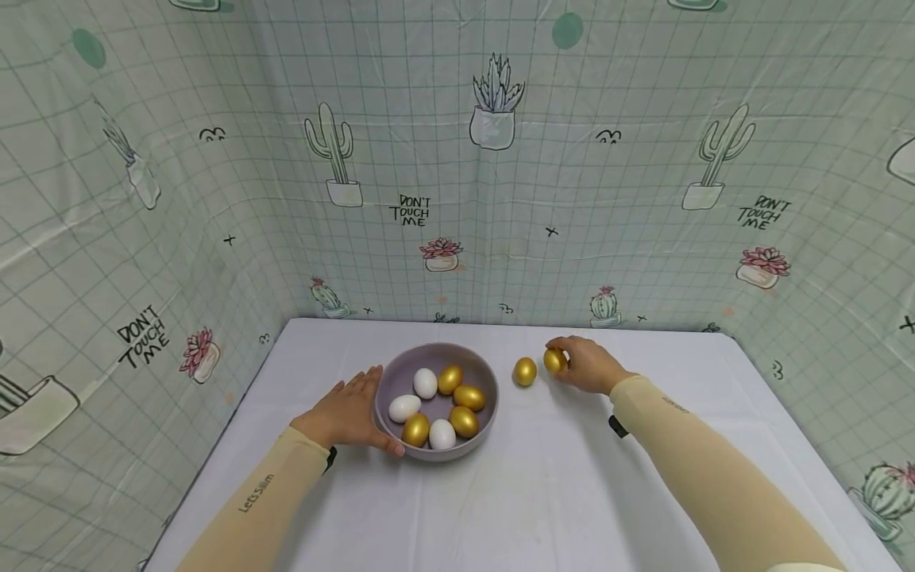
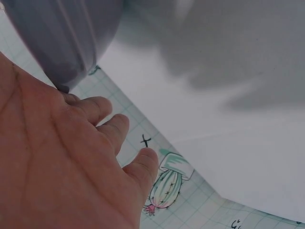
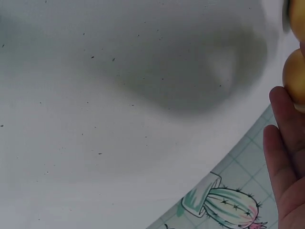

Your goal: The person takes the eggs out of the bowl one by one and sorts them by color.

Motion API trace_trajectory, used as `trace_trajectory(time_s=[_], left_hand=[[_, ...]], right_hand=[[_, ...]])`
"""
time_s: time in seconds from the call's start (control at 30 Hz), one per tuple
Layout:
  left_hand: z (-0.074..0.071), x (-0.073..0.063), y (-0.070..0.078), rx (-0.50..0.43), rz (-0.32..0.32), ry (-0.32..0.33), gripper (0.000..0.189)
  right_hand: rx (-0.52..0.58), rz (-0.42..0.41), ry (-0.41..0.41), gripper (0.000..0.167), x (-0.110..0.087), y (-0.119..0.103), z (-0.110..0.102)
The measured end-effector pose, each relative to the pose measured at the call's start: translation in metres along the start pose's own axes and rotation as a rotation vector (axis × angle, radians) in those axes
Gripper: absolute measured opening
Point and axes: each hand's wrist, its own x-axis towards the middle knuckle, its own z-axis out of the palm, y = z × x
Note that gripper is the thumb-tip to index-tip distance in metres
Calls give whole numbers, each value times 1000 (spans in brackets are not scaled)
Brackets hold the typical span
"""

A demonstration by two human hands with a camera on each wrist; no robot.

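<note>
Your right hand (image 1: 589, 365) pinches an egg (image 1: 554, 361), liable to slip if squeezed unevenly; your left hand (image 1: 349, 413), unclenched, touches the bowl (image 1: 449, 454).

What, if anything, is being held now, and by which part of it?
The right hand pinches a golden egg by its far and near sides. The left hand grips nothing; it rests against the mauve bowl.
</note>
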Motion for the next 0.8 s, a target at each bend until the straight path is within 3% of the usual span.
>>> trace_trajectory(time_s=[0.8], left_hand=[[2,1,-3,-13,12,8,144]], right_hand=[[38,32,-37,46,6,3,15]])
